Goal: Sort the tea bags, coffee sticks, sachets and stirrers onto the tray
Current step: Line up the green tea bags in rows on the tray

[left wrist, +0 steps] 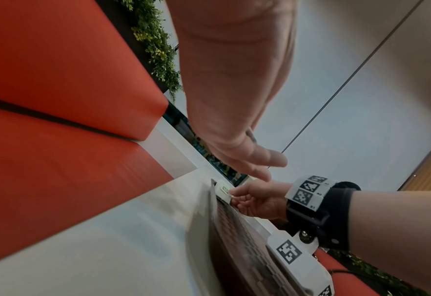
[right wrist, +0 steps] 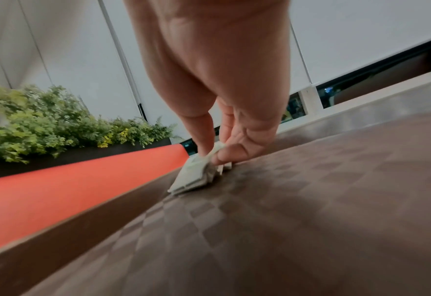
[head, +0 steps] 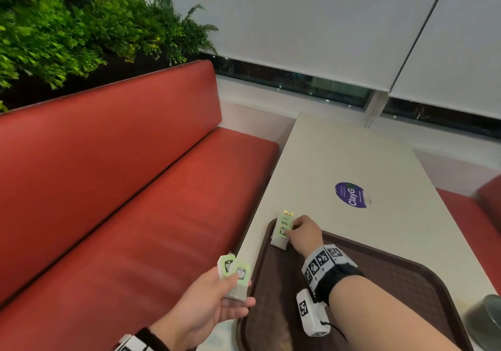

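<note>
Tray point(head: 406, 274) corner: right hand point(head: 303, 235) pinches tea bags point(head: 282, 232).

I read "ClayG" on the purple round sticker point(head: 352, 195) mid-table; its small print and the tea bag tags point(head: 233, 269) stay illegible.

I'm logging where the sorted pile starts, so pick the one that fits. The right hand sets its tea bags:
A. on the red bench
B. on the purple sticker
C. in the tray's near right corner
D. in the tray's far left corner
D: the right hand pinches a small stack of tea bags standing in the far left corner of the brown tray.
</note>
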Demonstrator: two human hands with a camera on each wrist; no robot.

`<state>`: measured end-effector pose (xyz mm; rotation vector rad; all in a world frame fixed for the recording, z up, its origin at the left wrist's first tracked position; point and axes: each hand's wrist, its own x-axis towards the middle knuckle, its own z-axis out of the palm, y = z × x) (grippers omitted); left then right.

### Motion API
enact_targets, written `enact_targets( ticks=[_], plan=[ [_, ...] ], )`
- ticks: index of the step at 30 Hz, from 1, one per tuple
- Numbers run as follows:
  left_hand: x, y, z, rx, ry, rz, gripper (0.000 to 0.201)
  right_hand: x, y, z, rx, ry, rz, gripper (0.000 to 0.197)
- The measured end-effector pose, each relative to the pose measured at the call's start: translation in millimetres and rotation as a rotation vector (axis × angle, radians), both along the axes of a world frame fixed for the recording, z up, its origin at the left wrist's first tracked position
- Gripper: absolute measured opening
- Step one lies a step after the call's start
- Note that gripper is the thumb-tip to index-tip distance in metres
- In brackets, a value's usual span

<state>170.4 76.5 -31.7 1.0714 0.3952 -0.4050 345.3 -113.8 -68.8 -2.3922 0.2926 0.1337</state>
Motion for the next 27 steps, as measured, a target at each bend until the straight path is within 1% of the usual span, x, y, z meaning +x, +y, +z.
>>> enact_targets(
  ticks=[2, 3, 5, 6, 8, 10, 11, 13, 15, 17, 19, 21, 23, 25, 27],
  plan=[
    [0.8, -1.0, 0.0, 0.007, -0.004, -0.010, 0.018, -13.7, 1.1, 15.0, 0.029, -0.075, 0.035, 0.021],
    [1.4, -2.2, 0.4, 0.013, -0.009, -0.011, 0.017, -22.8, 2.9, 22.2, 0.071, -0.108, 0.074, 0.018],
    [2.5, -5.6, 2.1, 0.011, -0.023, 0.004, 0.016, -47.2, 7.4, 35.3, 0.177, -0.123, 0.195, 0.006],
    [3.6, -7.7, 3.0, 0.004, -0.032, 0.019, 0.015, -60.7, 9.1, 40.7, 0.211, -0.100, 0.278, 0.004],
    [6.1, -12.6, 3.5, -0.002, -0.049, 0.038, 0.015, -85.0, 11.3, 46.9, 0.246, 0.007, 0.429, 0.010],
    [7.5, -18.8, 2.8, 0.002, -0.064, 0.024, 0.017, -103.8, 12.3, 48.8, 0.309, 0.101, 0.480, 0.012],
    [7.8, -22.2, 2.5, 0.002, -0.072, 0.010, 0.018, -110.6, 12.9, 48.2, 0.367, 0.120, 0.467, 0.008],
    [8.1, -29.0, 3.1, 0.006, -0.091, -0.008, 0.020, -118.2, 13.2, 43.9, 0.465, 0.105, 0.419, 0.014],
    [9.0, -34.2, 4.7, 0.007, -0.094, 0.000, 0.019, -119.2, 12.1, 43.1, 0.519, 0.082, 0.370, 0.018],
    [11.1, -35.1, 4.6, 0.002, -0.071, 0.028, 0.018, -113.6, 9.0, 45.7, 0.564, 0.085, 0.348, 0.016],
    [12.6, -31.6, 1.8, 0.006, -0.055, 0.055, 0.020, -100.7, 4.0, 45.0, 0.566, 0.076, 0.296, 0.013],
    [13.2, -27.6, -1.8, 0.025, -0.063, 0.064, 0.022, -82.5, -0.9, 40.5, 0.532, 0.054, 0.200, 0.010],
    [12.9, -25.7, -3.3, 0.051, -0.066, 0.063, 0.023, -63.2, -3.7, 32.7, 0.467, 0.062, 0.129, 0.014],
    [11.9, -24.4, -3.4, 0.069, -0.057, 0.054, 0.024, -47.2, -3.2, 23.5, 0.429, 0.112, 0.082, 0.021],
    [10.7, -22.5, -4.7, 0.079, -0.055, 0.039, 0.023, -35.5, -1.1, 14.5, 0.403, 0.173, 0.038, 0.022]
  ],
)
